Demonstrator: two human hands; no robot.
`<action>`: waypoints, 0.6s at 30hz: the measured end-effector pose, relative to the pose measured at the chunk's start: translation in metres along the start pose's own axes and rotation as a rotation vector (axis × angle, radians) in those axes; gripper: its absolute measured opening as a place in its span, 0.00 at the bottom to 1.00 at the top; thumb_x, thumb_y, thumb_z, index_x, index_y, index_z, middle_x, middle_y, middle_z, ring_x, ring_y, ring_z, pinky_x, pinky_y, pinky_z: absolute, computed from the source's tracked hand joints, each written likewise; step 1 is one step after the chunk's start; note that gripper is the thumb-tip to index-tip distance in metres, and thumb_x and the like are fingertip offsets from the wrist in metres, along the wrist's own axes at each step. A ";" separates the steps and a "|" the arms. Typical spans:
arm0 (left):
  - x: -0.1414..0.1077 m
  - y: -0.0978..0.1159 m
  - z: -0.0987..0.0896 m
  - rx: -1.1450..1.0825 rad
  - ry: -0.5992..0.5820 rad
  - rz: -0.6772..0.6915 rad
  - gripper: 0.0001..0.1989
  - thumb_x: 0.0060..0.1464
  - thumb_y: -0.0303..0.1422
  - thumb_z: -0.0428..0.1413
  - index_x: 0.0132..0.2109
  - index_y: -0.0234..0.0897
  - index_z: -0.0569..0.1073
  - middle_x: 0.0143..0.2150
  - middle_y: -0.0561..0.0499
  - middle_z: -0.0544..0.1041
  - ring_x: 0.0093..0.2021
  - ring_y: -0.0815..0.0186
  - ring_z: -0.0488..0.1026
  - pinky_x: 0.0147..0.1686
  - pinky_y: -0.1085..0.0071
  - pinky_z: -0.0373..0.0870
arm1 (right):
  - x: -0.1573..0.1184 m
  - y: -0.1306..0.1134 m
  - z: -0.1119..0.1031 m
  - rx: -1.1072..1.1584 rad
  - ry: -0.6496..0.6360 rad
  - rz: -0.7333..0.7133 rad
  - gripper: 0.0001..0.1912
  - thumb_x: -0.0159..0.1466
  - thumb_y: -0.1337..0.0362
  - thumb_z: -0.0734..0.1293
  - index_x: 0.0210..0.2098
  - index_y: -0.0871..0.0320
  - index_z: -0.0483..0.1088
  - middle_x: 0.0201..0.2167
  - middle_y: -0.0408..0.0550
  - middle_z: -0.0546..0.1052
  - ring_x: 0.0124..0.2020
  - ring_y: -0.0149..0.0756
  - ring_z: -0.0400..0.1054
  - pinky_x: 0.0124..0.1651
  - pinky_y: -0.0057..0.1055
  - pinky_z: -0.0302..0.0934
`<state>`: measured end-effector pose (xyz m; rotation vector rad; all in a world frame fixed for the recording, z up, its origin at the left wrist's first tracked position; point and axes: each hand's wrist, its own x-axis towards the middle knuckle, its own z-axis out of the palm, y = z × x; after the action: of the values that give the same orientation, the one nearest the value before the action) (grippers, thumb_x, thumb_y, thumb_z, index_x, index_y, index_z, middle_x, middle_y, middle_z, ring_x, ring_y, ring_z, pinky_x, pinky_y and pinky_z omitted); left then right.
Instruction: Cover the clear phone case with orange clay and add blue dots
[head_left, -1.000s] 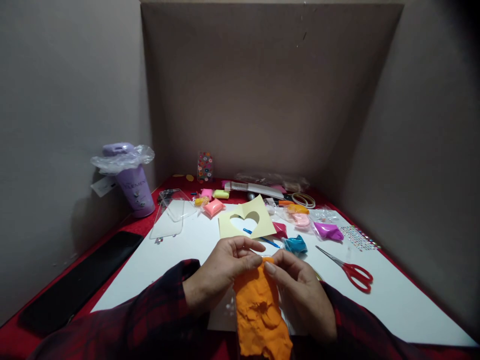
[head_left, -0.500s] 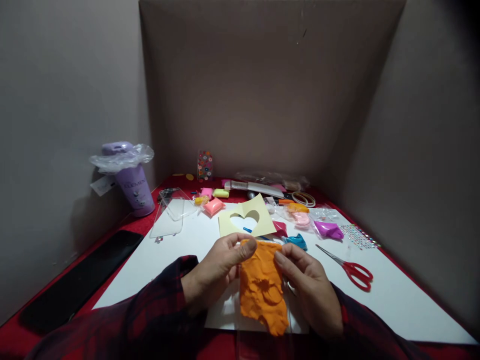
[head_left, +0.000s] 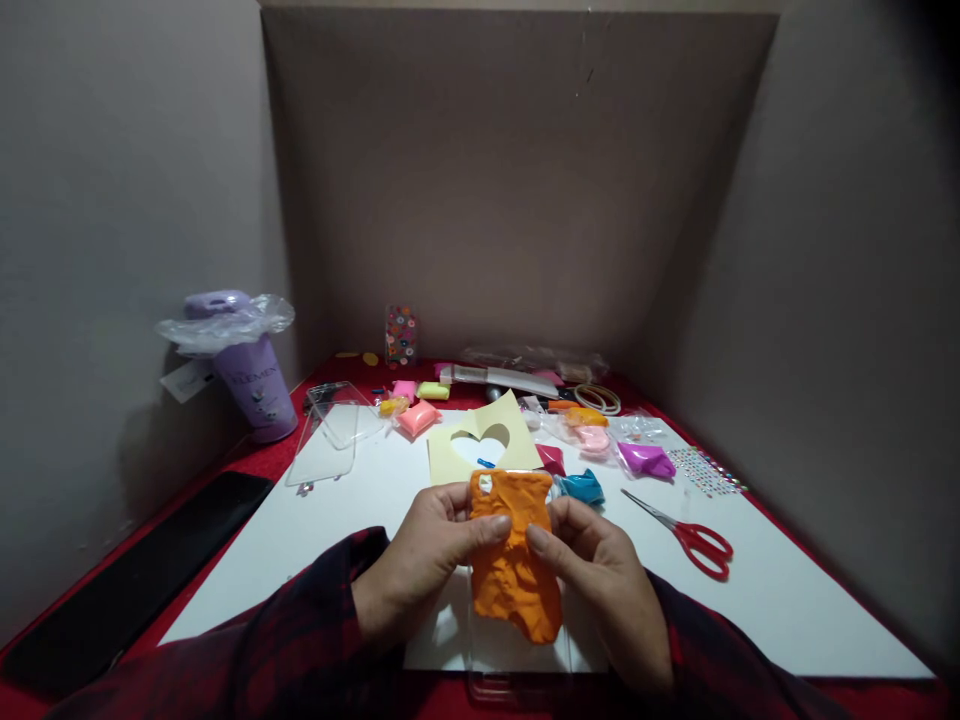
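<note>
An orange clay sheet [head_left: 516, 590] with a bumpy surface and a ragged lower edge covers the upper part of a clear case [head_left: 487, 685]. My left hand [head_left: 429, 545] grips the left side, its thumb lying on the clay. From the right, my right hand [head_left: 604, 575] holds the other side, thumb also on the clay near the middle. A small pale opening shows at the clay's upper left corner. Most fingers of both hands are hidden behind the case. Just beyond it lies a cream paper [head_left: 446, 455] with a heart-shaped cutout.
Red-handled scissors [head_left: 705, 548] and a gem sheet [head_left: 707, 472] lie right. Purple [head_left: 646, 460], blue [head_left: 582, 487] and coral [head_left: 418, 418] clay packets are scattered behind. Clear cases [head_left: 322, 460], a black phone-like slab [head_left: 142, 575] and a purple cup [head_left: 259, 390] stand or lie left.
Both thumbs have moved from the clay's upper edges down toward its middle. The case and clay have risen slightly, and the upper left opening is now uncovered. The view has shifted a little.
</note>
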<state>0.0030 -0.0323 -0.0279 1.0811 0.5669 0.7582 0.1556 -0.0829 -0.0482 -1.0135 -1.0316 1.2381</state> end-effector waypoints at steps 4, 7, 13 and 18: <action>-0.002 0.001 0.001 -0.006 -0.013 0.001 0.18 0.46 0.29 0.59 0.47 0.30 0.73 0.39 0.42 0.76 0.38 0.59 0.72 0.42 0.63 0.66 | -0.002 0.004 0.000 0.067 0.003 0.022 0.14 0.54 0.57 0.69 0.25 0.59 0.61 0.25 0.44 0.69 0.28 0.34 0.64 0.32 0.31 0.58; -0.002 0.000 0.000 -0.010 -0.016 0.001 0.18 0.47 0.29 0.59 0.47 0.30 0.72 0.39 0.41 0.76 0.38 0.60 0.72 0.43 0.62 0.66 | -0.003 0.003 0.001 0.055 0.015 0.024 0.15 0.55 0.56 0.68 0.24 0.59 0.61 0.23 0.43 0.68 0.27 0.33 0.62 0.30 0.30 0.58; -0.003 -0.001 0.001 -0.007 -0.020 -0.014 0.19 0.47 0.30 0.59 0.48 0.30 0.72 0.39 0.41 0.76 0.36 0.60 0.73 0.43 0.61 0.66 | -0.001 -0.006 0.003 -0.111 0.068 -0.048 0.16 0.55 0.54 0.68 0.25 0.59 0.61 0.22 0.40 0.63 0.25 0.29 0.58 0.28 0.26 0.55; -0.004 -0.001 0.004 -0.048 -0.048 -0.021 0.18 0.46 0.30 0.59 0.47 0.31 0.72 0.39 0.42 0.76 0.36 0.60 0.73 0.42 0.62 0.66 | 0.000 -0.008 0.006 -0.110 0.143 -0.046 0.19 0.52 0.55 0.69 0.20 0.58 0.57 0.18 0.37 0.59 0.21 0.27 0.53 0.24 0.25 0.50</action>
<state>0.0037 -0.0383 -0.0273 1.0451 0.5157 0.7222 0.1520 -0.0835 -0.0395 -1.1399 -1.0146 1.0652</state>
